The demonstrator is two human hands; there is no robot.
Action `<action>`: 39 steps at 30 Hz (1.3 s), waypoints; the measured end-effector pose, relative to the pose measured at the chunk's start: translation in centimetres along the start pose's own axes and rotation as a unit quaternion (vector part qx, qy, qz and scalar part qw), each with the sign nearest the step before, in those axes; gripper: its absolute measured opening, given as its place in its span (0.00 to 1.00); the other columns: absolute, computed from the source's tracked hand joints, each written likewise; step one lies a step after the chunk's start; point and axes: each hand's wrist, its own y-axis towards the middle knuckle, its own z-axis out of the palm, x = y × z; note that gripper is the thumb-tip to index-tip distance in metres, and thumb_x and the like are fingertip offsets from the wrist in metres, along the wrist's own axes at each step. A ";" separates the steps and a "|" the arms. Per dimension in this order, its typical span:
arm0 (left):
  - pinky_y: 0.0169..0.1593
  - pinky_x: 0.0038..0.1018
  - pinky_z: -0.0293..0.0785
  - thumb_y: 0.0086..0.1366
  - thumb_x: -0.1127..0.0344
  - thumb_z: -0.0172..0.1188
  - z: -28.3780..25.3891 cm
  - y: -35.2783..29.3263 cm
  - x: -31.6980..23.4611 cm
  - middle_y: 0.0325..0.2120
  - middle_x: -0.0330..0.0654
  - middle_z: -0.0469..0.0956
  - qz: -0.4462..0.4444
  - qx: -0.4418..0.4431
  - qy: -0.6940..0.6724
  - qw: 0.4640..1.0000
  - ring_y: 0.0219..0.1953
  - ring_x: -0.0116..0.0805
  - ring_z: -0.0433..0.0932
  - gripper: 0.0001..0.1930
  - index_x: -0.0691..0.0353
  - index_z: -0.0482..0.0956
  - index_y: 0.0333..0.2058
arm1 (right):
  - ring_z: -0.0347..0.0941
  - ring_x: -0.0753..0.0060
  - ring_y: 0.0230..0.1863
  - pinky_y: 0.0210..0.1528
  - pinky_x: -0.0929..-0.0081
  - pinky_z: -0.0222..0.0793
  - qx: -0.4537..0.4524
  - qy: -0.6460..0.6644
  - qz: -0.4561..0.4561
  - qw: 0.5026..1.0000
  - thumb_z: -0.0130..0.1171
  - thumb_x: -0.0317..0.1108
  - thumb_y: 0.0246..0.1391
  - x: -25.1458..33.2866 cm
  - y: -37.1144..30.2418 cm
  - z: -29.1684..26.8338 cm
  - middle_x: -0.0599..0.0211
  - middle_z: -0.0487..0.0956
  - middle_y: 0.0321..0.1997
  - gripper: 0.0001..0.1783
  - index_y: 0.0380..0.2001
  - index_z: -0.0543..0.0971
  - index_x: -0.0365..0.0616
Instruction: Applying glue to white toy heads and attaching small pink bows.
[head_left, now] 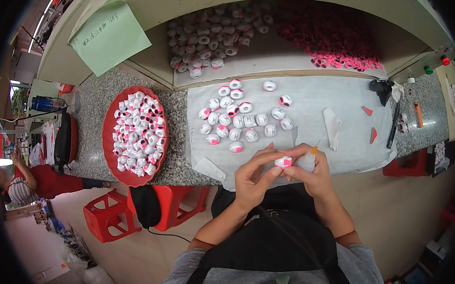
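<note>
Bead [283, 163], white and pink, sits pinched in the left hand [254, 177] by the front edge of the counter [182, 165]; the right hand [317, 175] (thumb at the bead) grips a yellow-nozzled bottle [306, 161].

Green paper note [111, 38] at ten o'clock bears one handwritten line; white rounded pieces [249, 121] at twelve o'clock carry dark print, too small to read.

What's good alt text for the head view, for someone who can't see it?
A person's left hand pinches a small white-and-pink piece as the right hand touches it, also holding a small bottle with an orange tip. Similar pieces lie on white paper ahead, and a red bowl heaped with more stands left.
</note>
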 end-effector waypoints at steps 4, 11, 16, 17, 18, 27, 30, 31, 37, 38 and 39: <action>0.55 0.34 0.46 0.49 0.78 0.51 0.2 -0.4 0.1 0.36 0.44 0.69 -0.049 -0.011 -0.041 0.998 0.42 0.33 0.66 0.13 0.70 0.68 0.37 | 0.65 0.82 0.20 0.22 0.86 0.62 0.004 0.008 0.005 1.000 0.54 0.23 0.38 -0.1 -0.1 -0.1 0.68 0.69 0.21 0.12 0.32 0.71 0.36; 0.52 0.32 0.52 0.48 0.77 0.53 -0.5 0.7 -0.6 0.33 0.43 0.70 -0.046 0.019 -0.023 0.999 0.40 0.35 0.67 0.13 0.66 0.68 0.35 | 0.64 0.78 0.18 0.21 0.84 0.60 0.035 0.000 0.020 0.999 0.53 0.22 0.35 0.9 -0.1 0.0 0.63 0.71 0.22 0.17 0.35 0.69 0.34; 0.46 0.30 0.59 0.47 0.73 0.54 -2.2 8.6 -3.3 0.30 0.43 0.70 0.143 0.105 0.476 0.861 0.36 0.40 0.67 0.10 0.62 0.72 0.32 | 0.62 0.80 0.18 0.22 0.86 0.59 -0.039 -0.011 -0.013 0.999 0.51 0.24 0.38 1.2 -0.4 -1.3 0.60 0.72 0.23 0.21 0.41 0.65 0.34; 0.44 0.30 0.60 0.47 0.72 0.54 -2.8 9.4 -3.1 0.28 0.43 0.70 0.145 0.137 0.520 0.831 0.36 0.41 0.66 0.09 0.62 0.73 0.30 | 0.62 0.80 0.18 0.22 0.86 0.59 -0.040 -0.021 -0.017 0.999 0.51 0.24 0.38 1.3 -0.5 -1.6 0.60 0.72 0.23 0.21 0.40 0.65 0.34; 0.44 0.30 0.60 0.47 0.72 0.54 -3.0 10.0 -3.2 0.28 0.43 0.70 0.148 0.140 0.522 0.828 0.36 0.41 0.66 0.09 0.62 0.73 0.30 | 0.62 0.80 0.18 0.22 0.86 0.59 -0.041 -0.018 -0.022 0.999 0.51 0.24 0.38 1.3 -0.7 -1.9 0.60 0.72 0.23 0.21 0.40 0.65 0.34; 0.37 0.32 0.65 0.45 0.69 0.52 -3.7 23.4 -0.3 0.24 0.47 0.70 0.366 0.087 0.650 0.660 0.31 0.43 0.69 0.06 0.59 0.73 0.25 | 0.61 0.81 0.18 0.21 0.86 0.59 -0.066 -0.035 -0.020 0.997 0.51 0.24 0.37 1.6 -1.9 -3.4 0.64 0.70 0.22 0.20 0.39 0.66 0.35; 0.36 0.32 0.65 0.45 0.70 0.51 -3.5 27.1 2.4 0.24 0.46 0.70 0.372 0.054 0.772 0.512 0.32 0.42 0.69 0.05 0.61 0.72 0.24 | 0.61 0.81 0.19 0.21 0.86 0.59 -0.059 -0.055 -0.026 0.996 0.51 0.24 0.37 1.6 -2.3 -3.6 0.64 0.68 0.24 0.22 0.40 0.63 0.37; 0.36 0.32 0.65 0.45 0.70 0.51 -3.7 27.3 2.8 0.24 0.46 0.70 0.373 0.054 0.770 0.516 0.32 0.42 0.69 0.05 0.61 0.72 0.24 | 0.61 0.80 0.19 0.21 0.85 0.59 -0.073 -0.052 -0.048 0.995 0.50 0.23 0.37 1.3 -2.5 -3.6 0.62 0.67 0.27 0.22 0.41 0.61 0.37; 0.37 0.25 0.66 0.46 0.77 0.50 -1.9 22.0 -0.5 0.27 0.42 0.72 0.175 0.049 0.450 0.874 0.31 0.31 0.71 0.12 0.63 0.71 0.33 | 0.62 0.74 0.22 0.19 0.83 0.60 -0.013 0.023 -0.122 0.992 0.46 0.24 0.39 0.6 -3.8 -6.0 0.58 0.59 0.36 0.21 0.41 0.56 0.39; 0.37 0.22 0.66 0.47 0.77 0.50 -1.9 19.7 -1.7 0.29 0.42 0.72 0.064 0.058 0.331 0.939 0.31 0.27 0.71 0.13 0.64 0.70 0.35 | 0.63 0.72 0.23 0.20 0.82 0.62 0.001 0.020 -0.116 0.993 0.45 0.25 0.40 0.7 -3.8 -5.9 0.58 0.59 0.37 0.19 0.40 0.57 0.38; 0.36 0.19 0.66 0.48 0.76 0.51 -1.5 17.5 -2.6 0.30 0.41 0.71 0.016 0.050 0.259 0.964 0.31 0.25 0.71 0.13 0.65 0.69 0.36 | 0.63 0.72 0.23 0.20 0.82 0.62 -0.001 0.024 -0.115 0.993 0.45 0.25 0.40 0.9 -3.6 -5.7 0.58 0.59 0.37 0.19 0.40 0.57 0.38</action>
